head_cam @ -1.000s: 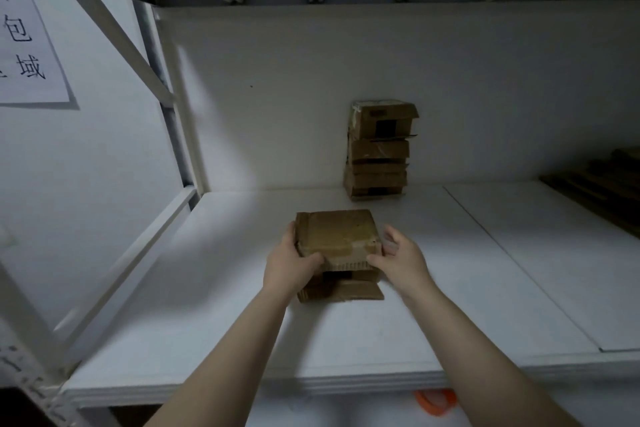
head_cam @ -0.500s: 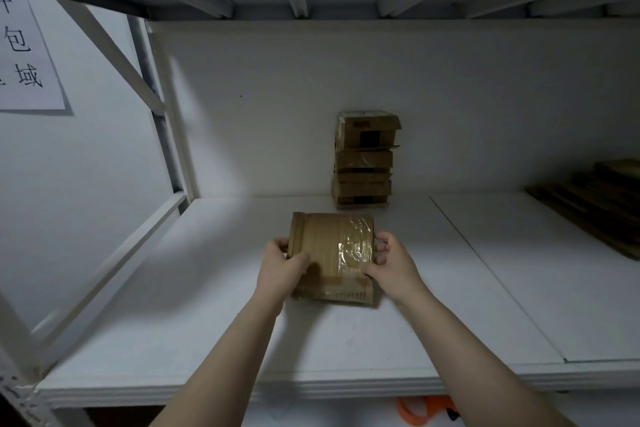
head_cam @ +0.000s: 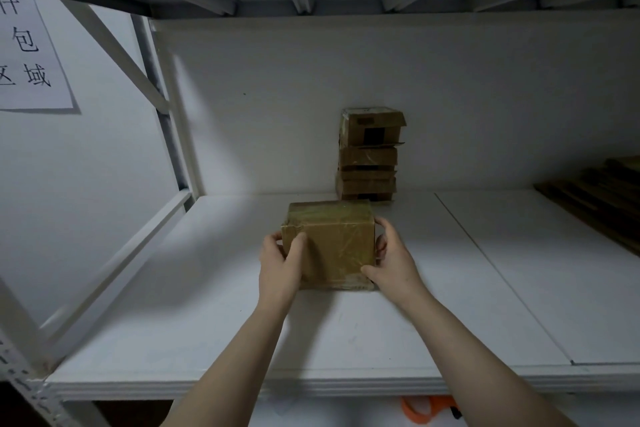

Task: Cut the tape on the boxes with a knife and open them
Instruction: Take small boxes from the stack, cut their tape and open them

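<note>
one taped cardboard box is at the middle of the white shelf, held between two hands; the left hand grips its left side, thumb on the near face; the right hand grips its right side, fingers clamped round the edge; one stack of boxes stands farther back against the wall, three or four high, hard to count; one paper sign hangs far left; one orange object shows below the shelf's near edge

The box before you was brown, streaked with glossy tape. The shelf was white; the sign carried black characters.
</note>
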